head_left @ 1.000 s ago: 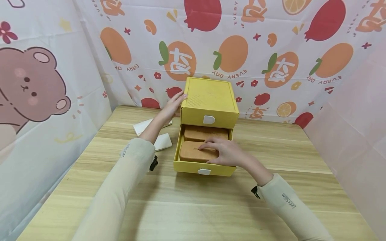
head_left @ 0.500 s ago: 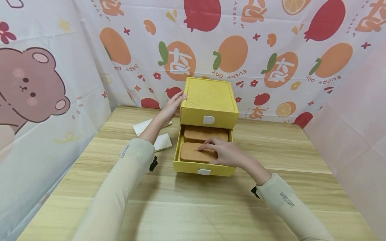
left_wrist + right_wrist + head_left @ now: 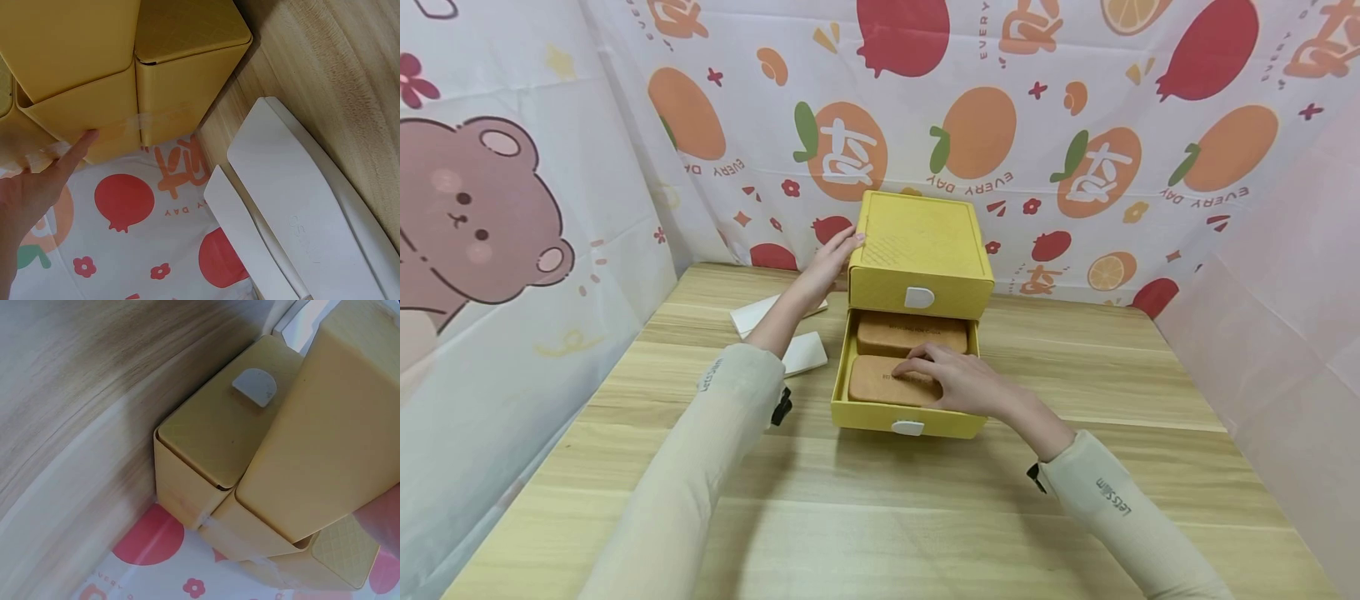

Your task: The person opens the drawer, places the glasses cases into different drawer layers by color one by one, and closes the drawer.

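Note:
A yellow drawer box (image 3: 925,237) stands on the table, its middle drawer (image 3: 842,414) pulled out toward me. Two brown oblong cases with rounded corners and small printing lie in that drawer, a front case (image 3: 868,383) and a back case (image 3: 876,335). My right hand (image 3: 966,379) holds the right part of the front case, fingers bent over its top and thumb by its front edge. Against the left side of the box rests my left hand (image 3: 826,265), fingers extended; in the left wrist view a fingertip of the left hand (image 3: 37,187) touches the yellow wall.
Two white flat folded pieces, a nearer one (image 3: 805,353) and a farther one (image 3: 752,315), lie left of the box. A lower drawer front (image 3: 219,431) with a white tab shows in the right wrist view. Printed cloth (image 3: 910,142) hangs behind the table.
The front case has sunk slightly lower in the drawer. My right thumb has shifted a little to the right along its front edge. My left hand keeps its place.

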Demonstrator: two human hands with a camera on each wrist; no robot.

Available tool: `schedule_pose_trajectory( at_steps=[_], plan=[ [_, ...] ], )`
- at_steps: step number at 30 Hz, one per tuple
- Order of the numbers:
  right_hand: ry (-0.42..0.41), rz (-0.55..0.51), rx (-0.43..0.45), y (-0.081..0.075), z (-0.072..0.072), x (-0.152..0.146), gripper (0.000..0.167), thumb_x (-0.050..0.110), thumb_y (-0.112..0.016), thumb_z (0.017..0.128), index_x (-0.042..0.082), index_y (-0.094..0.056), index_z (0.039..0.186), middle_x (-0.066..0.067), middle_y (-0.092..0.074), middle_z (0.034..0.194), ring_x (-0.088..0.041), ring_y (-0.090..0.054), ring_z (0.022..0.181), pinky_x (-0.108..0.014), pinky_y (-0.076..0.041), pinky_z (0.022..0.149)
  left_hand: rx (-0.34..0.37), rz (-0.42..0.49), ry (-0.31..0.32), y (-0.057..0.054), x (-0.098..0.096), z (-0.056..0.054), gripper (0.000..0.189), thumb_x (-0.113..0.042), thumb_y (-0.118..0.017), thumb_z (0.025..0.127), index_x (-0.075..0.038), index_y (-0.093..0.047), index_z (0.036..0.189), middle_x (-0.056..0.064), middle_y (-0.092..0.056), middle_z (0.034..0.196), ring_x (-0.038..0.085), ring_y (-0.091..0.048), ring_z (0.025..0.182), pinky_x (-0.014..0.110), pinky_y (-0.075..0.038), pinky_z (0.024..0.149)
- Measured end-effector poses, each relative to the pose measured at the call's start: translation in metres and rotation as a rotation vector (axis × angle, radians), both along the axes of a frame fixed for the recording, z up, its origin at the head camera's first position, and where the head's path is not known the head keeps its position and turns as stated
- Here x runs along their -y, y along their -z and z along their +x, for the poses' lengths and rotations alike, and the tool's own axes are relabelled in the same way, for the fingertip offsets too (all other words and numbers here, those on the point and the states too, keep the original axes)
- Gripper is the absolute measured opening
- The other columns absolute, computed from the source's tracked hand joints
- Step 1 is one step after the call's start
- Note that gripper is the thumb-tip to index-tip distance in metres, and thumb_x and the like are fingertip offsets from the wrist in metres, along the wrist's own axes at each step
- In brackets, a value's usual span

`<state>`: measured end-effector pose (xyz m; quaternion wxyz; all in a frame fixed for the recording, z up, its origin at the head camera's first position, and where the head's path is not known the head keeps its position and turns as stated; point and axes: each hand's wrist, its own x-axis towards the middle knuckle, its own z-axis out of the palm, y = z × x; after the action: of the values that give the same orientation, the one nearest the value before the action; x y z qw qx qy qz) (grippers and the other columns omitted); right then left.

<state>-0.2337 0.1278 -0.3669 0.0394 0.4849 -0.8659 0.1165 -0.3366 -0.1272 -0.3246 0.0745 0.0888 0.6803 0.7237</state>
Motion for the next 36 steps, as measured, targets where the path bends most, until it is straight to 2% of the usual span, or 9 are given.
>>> schedule_pose_trajectory(
  at_steps=[9, 14, 19, 22, 25, 30, 33, 34, 36],
  plan=[
    [-0.045, -0.031, 0.019, -0.004, -0.001, -0.001, 0.042, 0.033, -0.067, 0.084, 0.026, -0.056, 0.124, 0.001, -0.048, 0.123, -0.017, -0.048, 0.108, -0.036, -0.042, 0.086, -0.003, -0.013, 0.008, -0.001, 0.000, 0.000, 0.065, -0.043, -0.046, 0.093, -0.023, -0.017, 0.148, 0.011, -0.032, 0.141, 0.030, -0.044, 0.117, 0.050, -0.039, 0.090],
    [-0.058, -0.161, 0.000, -0.008, 0.004, -0.001, 0.031, 0.031, -0.063, 0.088, 0.018, -0.061, 0.117, 0.002, -0.052, 0.120, -0.015, -0.050, 0.108, -0.034, -0.042, 0.088, -0.001, -0.015, 0.016, -0.001, -0.001, 0.001, 0.065, -0.043, -0.046, 0.093, -0.024, -0.018, 0.148, 0.011, -0.032, 0.141, 0.030, -0.044, 0.116, 0.050, -0.039, 0.090],
    [-0.180, -0.318, -0.255, -0.014, 0.019, 0.005, 0.020, 0.013, -0.069, 0.082, 0.010, -0.068, 0.101, -0.002, -0.061, 0.104, -0.016, -0.056, 0.094, -0.029, -0.047, 0.079, 0.000, -0.010, 0.016, -0.001, -0.002, 0.001, 0.065, -0.043, -0.046, 0.093, -0.023, -0.017, 0.148, 0.011, -0.032, 0.141, 0.030, -0.044, 0.117, 0.050, -0.039, 0.090],
    [-0.276, -0.331, -0.454, -0.015, 0.034, 0.011, 0.012, 0.011, -0.069, 0.081, 0.008, -0.068, 0.093, -0.004, -0.064, 0.094, -0.017, -0.059, 0.085, -0.026, -0.048, 0.076, -0.001, -0.015, 0.014, -0.001, -0.001, 0.001, 0.066, -0.043, -0.046, 0.093, -0.023, -0.017, 0.148, 0.010, -0.030, 0.143, 0.030, -0.043, 0.118, 0.050, -0.039, 0.090],
    [-0.342, -0.260, -0.611, -0.009, 0.048, 0.016, 0.009, 0.011, -0.060, 0.088, 0.008, -0.068, 0.089, -0.004, -0.065, 0.090, -0.017, -0.059, 0.080, -0.025, -0.049, 0.075, -0.002, -0.024, 0.009, -0.001, 0.000, 0.000, 0.066, -0.043, -0.046, 0.093, -0.023, -0.017, 0.148, 0.010, -0.028, 0.144, 0.030, -0.042, 0.119, 0.051, -0.039, 0.091],
    [-0.382, -0.049, -0.825, 0.008, 0.064, 0.022, 0.030, 0.004, -0.039, 0.096, 0.011, -0.068, 0.095, -0.002, -0.063, 0.094, -0.015, -0.057, 0.082, -0.024, -0.046, 0.070, 0.002, -0.015, 0.003, -0.001, 0.000, 0.000, 0.066, -0.043, -0.046, 0.093, -0.022, -0.017, 0.148, 0.009, -0.027, 0.145, 0.029, -0.040, 0.120, 0.051, -0.038, 0.091],
    [-0.352, 0.014, -0.888, 0.016, 0.068, 0.024, 0.035, 0.001, -0.034, 0.096, 0.013, -0.067, 0.101, -0.003, -0.061, 0.099, -0.016, -0.056, 0.086, -0.026, -0.045, 0.070, 0.005, -0.007, 0.003, -0.001, 0.000, 0.000, 0.065, -0.043, -0.046, 0.093, -0.022, -0.017, 0.148, 0.009, -0.028, 0.144, 0.028, -0.041, 0.119, 0.051, -0.039, 0.090],
    [-0.337, -0.015, -0.876, 0.018, 0.070, 0.025, 0.035, 0.001, -0.035, 0.095, 0.013, -0.067, 0.100, -0.003, -0.061, 0.098, -0.016, -0.056, 0.085, -0.025, -0.046, 0.070, 0.005, -0.006, 0.004, -0.001, 0.000, 0.000, 0.065, -0.043, -0.046, 0.093, -0.022, -0.017, 0.148, 0.009, -0.028, 0.144, 0.028, -0.041, 0.119, 0.051, -0.039, 0.090],
    [-0.301, -0.126, -0.751, 0.022, 0.076, 0.028, 0.027, 0.002, -0.043, 0.093, 0.012, -0.068, 0.098, -0.002, -0.061, 0.095, -0.015, -0.056, 0.084, -0.023, -0.046, 0.071, 0.005, -0.002, 0.005, -0.001, 0.000, 0.000, 0.065, -0.042, -0.046, 0.093, -0.022, -0.017, 0.148, 0.009, -0.029, 0.143, 0.029, -0.042, 0.118, 0.050, -0.040, 0.089]
  ],
)
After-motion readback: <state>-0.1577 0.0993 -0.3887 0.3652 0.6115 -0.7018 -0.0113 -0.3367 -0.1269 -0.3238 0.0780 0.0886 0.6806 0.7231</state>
